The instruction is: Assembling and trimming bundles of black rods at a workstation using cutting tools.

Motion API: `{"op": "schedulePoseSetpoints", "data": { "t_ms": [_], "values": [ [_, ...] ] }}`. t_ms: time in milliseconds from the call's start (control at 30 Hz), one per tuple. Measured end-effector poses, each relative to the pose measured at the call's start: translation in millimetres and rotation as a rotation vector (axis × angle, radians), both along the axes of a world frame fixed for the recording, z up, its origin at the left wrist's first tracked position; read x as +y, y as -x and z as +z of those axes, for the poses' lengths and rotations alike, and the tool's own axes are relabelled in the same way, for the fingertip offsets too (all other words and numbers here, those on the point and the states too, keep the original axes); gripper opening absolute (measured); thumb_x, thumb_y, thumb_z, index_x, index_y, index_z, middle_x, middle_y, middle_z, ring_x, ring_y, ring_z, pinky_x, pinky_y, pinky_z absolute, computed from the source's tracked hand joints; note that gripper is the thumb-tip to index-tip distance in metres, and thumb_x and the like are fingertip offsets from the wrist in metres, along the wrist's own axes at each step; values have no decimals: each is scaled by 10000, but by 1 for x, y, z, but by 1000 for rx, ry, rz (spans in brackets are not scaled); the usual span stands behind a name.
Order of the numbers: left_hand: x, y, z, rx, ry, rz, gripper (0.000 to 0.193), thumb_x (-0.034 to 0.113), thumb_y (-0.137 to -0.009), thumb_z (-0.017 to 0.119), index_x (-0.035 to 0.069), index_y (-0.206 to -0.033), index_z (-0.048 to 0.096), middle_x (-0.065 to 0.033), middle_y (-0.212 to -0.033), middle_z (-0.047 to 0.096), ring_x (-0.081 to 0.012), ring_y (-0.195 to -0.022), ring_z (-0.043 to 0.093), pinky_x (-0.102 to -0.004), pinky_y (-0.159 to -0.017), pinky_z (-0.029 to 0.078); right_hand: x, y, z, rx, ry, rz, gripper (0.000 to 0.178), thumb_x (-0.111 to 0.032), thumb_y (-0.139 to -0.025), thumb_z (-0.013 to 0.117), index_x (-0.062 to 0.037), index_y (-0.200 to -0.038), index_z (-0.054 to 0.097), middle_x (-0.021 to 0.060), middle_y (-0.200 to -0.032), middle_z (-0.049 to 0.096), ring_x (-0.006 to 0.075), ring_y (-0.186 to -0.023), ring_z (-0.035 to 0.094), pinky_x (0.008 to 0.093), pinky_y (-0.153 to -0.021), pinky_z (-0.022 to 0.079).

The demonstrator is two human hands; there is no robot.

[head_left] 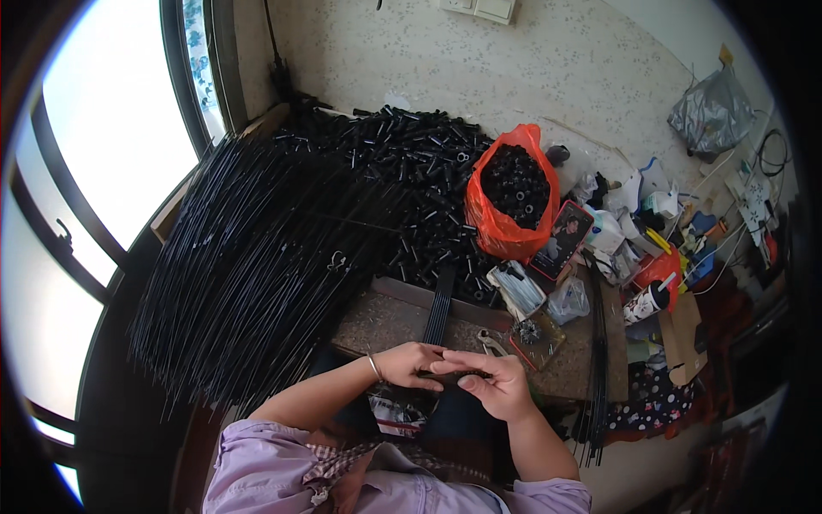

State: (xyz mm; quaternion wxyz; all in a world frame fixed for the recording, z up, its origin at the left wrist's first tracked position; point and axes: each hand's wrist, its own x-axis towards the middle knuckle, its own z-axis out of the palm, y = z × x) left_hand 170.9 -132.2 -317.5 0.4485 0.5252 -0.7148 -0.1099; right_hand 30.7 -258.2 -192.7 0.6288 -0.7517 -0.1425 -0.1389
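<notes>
My left hand (409, 366) is at the near edge of the worktable, its fingers bent and pointing right, the thumb below them. Its fingertips are partly covered by my right hand (498, 383), which has its fingers stretched out flat and its thumb apart. A dark strip shows between the two hands; what it is cannot be made out. Just beyond my left hand, a flat bundle of thin black rods (437, 310) lies on the brown worktable (390, 317), its near end reaching toward my fingers. Pliers (491, 343) lie beside my right hand.
A large heap of long black rods (248, 265) covers the left. Behind are piled black tubular parts (411, 146) and a red bag (505, 231) of small black parts. A phone (565, 236), a cup (646, 302) and clutter stand right. More rods (597, 368) overhang the right edge.
</notes>
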Motion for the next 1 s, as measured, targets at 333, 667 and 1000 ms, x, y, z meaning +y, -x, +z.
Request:
{"op": "schedulePoseSetpoints", "data": {
  "t_ms": [333, 667, 1000],
  "values": [
    [11, 9, 134, 441, 3, -158, 281, 187, -802, 669, 7, -1016, 646, -102, -844, 677, -183, -772, 658, -274, -715, 500, -16, -48, 29, 61, -455, 257, 479, -333, -833, 624, 32, -1136, 558, 199, -1239, 506, 304, -1115, 531, 386, -932, 428],
    [14, 4, 140, 449, -58, -89, 246, 103, -789, 666, -10, -1006, 650, -138, -892, 672, -235, -848, 657, -302, -775, 511, -154, -90, -89, 130, 1053, -777, 83, -72, -684, 674, -18, -739, 644, 123, -786, 559, 310, -794, 568, 403, -689, 465],
    [8, 8, 139, 490, -19, 9, 222, 107, -806, 651, -3, -999, 653, -128, -873, 676, -197, -806, 662, -273, -735, 504, -161, -88, -93, 194, 1087, -808, 115, -102, -665, 697, -27, -747, 666, 118, -791, 567, 307, -806, 535, 387, -738, 460]
  ]
}}
